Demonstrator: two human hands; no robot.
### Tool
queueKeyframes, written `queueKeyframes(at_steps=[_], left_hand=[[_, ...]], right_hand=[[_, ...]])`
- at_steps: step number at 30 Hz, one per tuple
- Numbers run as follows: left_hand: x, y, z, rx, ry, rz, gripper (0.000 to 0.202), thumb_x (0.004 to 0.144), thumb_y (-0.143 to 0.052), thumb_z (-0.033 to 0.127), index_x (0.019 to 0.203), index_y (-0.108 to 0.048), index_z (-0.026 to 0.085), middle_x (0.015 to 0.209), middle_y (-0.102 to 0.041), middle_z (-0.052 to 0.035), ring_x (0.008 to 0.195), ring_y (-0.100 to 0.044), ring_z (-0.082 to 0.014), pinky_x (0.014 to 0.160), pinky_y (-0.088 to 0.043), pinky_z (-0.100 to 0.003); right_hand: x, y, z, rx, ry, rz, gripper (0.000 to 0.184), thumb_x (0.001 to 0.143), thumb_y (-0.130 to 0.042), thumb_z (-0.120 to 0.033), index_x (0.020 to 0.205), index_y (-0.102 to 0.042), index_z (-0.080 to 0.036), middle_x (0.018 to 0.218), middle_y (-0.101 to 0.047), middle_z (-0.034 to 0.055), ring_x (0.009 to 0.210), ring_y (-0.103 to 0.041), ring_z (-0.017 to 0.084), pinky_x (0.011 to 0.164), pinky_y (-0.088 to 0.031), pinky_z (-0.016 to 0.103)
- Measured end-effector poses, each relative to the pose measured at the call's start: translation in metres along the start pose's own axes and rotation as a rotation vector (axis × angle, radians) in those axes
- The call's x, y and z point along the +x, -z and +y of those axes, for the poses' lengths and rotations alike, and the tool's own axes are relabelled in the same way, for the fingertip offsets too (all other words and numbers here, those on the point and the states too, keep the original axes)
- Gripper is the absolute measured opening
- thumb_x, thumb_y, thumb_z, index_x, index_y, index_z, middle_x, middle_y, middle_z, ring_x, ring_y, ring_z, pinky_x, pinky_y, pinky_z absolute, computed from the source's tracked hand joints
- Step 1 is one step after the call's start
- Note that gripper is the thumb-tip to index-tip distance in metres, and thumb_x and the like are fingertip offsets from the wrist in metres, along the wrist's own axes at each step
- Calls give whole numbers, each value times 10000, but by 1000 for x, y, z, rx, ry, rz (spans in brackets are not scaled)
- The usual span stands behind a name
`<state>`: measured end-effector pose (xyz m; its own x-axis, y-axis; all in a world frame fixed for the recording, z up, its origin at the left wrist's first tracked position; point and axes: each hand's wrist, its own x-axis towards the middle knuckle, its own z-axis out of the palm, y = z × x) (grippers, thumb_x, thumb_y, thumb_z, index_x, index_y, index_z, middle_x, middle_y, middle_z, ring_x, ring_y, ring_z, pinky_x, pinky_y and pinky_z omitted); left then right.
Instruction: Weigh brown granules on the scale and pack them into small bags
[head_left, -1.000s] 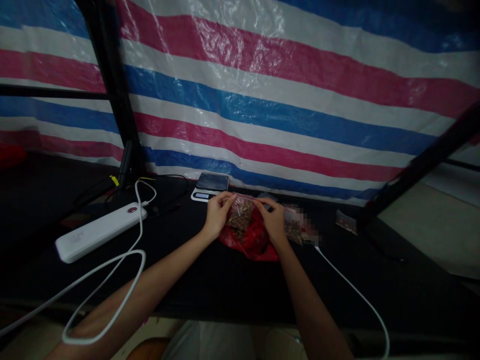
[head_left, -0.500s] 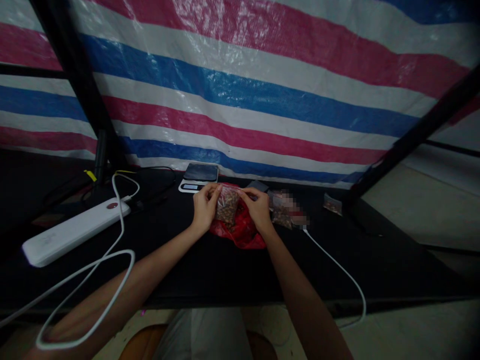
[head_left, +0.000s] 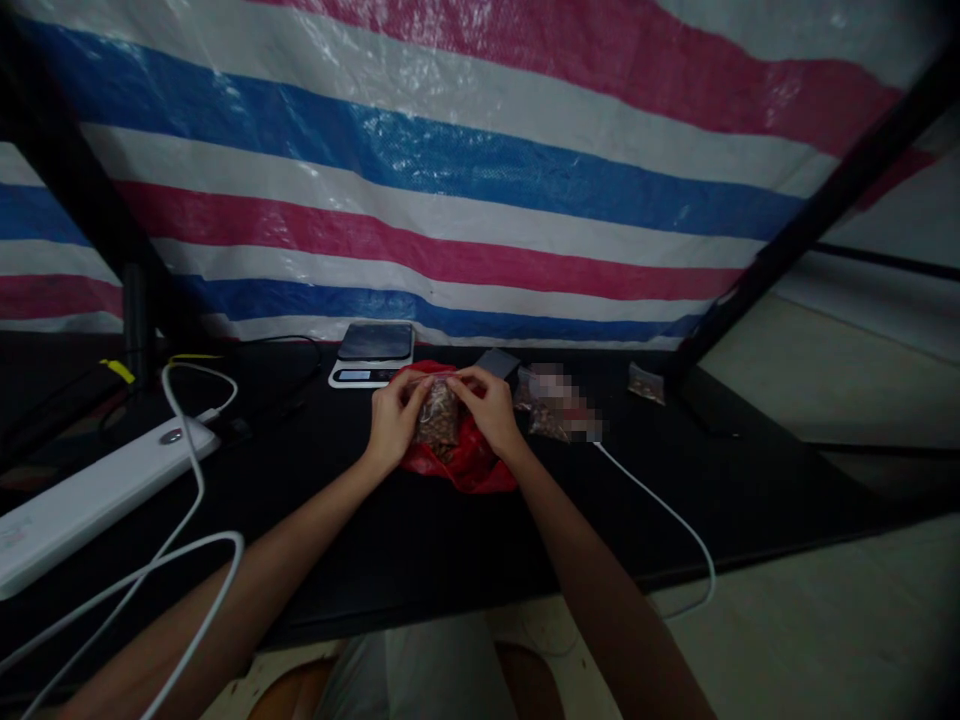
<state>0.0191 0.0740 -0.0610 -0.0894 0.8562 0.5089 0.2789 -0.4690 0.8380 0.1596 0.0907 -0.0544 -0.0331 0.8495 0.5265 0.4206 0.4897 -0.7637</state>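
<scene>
A small clear zip bag (head_left: 438,418) filled with brown, grain-like pieces hangs upright between my two hands. My left hand (head_left: 394,412) pinches its top edge at the left, thumb against fingers. At the right of the same edge, my right hand (head_left: 486,402) pinches too, close to the left thumb. Beneath and behind the bag lies a crumpled red plastic bag (head_left: 480,462), with more brown pieces showing in its opening. A white kitchen scale (head_left: 373,350) with a dark top stands just beyond my left hand.
Filled clear bags (head_left: 549,420) lie right of my hands, beside a blurred-out item with a white cable (head_left: 660,502). Another small bag (head_left: 646,384) lies farther right. A dark flat box (head_left: 498,364) sits behind. At left are a white power bank (head_left: 105,500) and looping cable.
My hands have come closer together along the clear bag's top edge, the right one moving toward the left. The whole view has shifted slightly.
</scene>
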Motion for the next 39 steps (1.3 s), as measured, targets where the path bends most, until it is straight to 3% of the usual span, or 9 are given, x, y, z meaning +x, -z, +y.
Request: queueKeyframes(at_steps=[6,15,24,35,39], left_hand=[[3,-2,-6,66,-22,-6,270,791,-486,372,846,-625,147,767,-642,-28,670,-574,-142,640,-432,-219],[0,2,5,267,-162,14,221,814,-469,318,828,-613,152,724,-630,-1,636,-574,-116,621,-421,-201],[-2,-1,3,255,-162,-73,192,803,-492,307,820,-596,146,755,-636,-9,678,-589,-119,663,-428,-202],[-2,1,5,249,-147,-107,215,801,-486,337,808,-609,161,727,-637,2,649,-588,-123,627,-432,-205],[1,0,3,148,-85,-68,258,825,-442,346,871,-615,159,812,-646,-18,742,-592,-143,677,-437,-223]], right_hand=[[5,-1,7,56,-39,-4,188,704,-591,-377,746,-662,-208,694,-660,-7,602,-580,138,597,-440,237],[7,0,5,30,-19,-29,151,716,-597,-338,757,-656,-204,710,-664,-10,633,-596,127,645,-443,238],[9,12,2,35,72,-214,149,761,-561,-307,813,-659,-208,799,-675,-5,787,-608,145,767,-415,266],[7,9,2,-69,131,-120,103,743,-595,-295,763,-662,-220,780,-684,-5,780,-610,159,766,-412,281],[8,10,1,-51,123,1,105,751,-580,-285,760,-651,-207,772,-673,3,751,-607,151,735,-423,264]])
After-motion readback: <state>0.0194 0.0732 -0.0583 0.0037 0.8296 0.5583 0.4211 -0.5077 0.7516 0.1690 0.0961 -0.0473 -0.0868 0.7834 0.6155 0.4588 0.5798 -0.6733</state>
